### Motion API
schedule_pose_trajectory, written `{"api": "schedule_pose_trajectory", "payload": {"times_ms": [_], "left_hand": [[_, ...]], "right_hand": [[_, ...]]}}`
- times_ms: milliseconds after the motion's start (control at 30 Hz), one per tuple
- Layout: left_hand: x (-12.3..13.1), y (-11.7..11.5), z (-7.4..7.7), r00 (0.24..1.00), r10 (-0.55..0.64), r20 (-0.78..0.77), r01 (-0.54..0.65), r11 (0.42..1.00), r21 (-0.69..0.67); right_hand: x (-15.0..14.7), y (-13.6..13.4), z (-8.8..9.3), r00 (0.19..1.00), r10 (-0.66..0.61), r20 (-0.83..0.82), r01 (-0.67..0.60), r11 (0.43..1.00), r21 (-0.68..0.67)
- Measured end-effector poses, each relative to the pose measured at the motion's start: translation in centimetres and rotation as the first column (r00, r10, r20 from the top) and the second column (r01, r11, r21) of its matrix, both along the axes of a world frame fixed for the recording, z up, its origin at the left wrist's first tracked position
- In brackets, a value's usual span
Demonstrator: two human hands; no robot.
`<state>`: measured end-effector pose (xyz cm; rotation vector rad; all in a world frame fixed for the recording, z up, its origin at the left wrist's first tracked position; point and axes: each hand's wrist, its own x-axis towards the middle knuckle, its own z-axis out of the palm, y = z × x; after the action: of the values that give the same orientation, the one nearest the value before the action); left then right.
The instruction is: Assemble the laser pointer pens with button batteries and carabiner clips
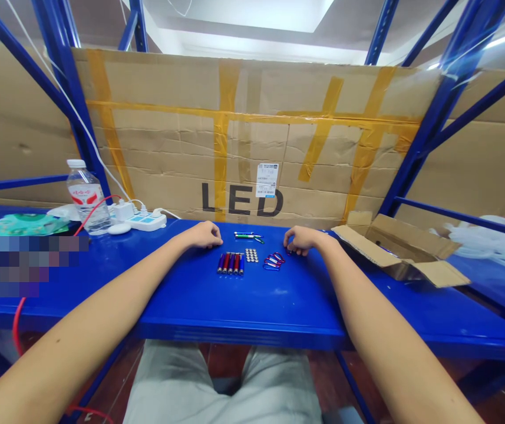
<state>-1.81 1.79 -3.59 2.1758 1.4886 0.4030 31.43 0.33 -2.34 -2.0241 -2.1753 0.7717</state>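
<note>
My left hand (207, 235) rests on the blue table with its fingers curled in, and nothing shows in it. To its right lie slim metallic green and blue pieces (247, 235). Below these stands a row of several red and blue metal tubes (231, 263), side by side. Small silver button cells (251, 255) form a tight grid next to the tubes. Several coloured carabiner clips (274, 261) lie fanned out further right. My right hand (303, 239) is just beyond them, fingers bent down to the table. A small purplish bit shows under its fingertips, too small to name.
An opened cardboard box (393, 247) sits at the right. On the left are a water bottle (88, 197), a white power strip (146, 220) with plugs and a green packet (26, 224). A large cardboard sheet (168, 147) closes off the back between blue posts (438, 118).
</note>
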Motion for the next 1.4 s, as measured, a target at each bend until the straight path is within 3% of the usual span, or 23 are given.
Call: {"api": "schedule_pose_trajectory", "payload": {"times_ms": [267,1067,1267,1400], "left_hand": [[0.1,-0.2,0.0,1.000,-0.012,-0.018,0.013,0.999,0.049],[-0.3,-0.5,0.9,0.986,-0.165,-0.006,0.163,0.980,-0.112],[-0.3,-0.6,0.8,0.979,-0.203,0.028,0.205,0.968,-0.141],[-0.2,-0.9,0.7,0.975,-0.207,0.077,0.216,0.965,-0.148]], "right_hand": [[-0.6,0.1,-0.2,0.989,0.147,0.024,-0.148,0.989,0.029],[-1.5,-0.8,0.2,0.987,0.132,0.086,-0.133,0.991,0.005],[-1.4,-0.2,0.4,0.985,0.105,0.135,-0.132,0.969,0.208],[-1.6,-0.3,0.5,0.984,0.110,0.139,-0.140,0.963,0.229]]}}
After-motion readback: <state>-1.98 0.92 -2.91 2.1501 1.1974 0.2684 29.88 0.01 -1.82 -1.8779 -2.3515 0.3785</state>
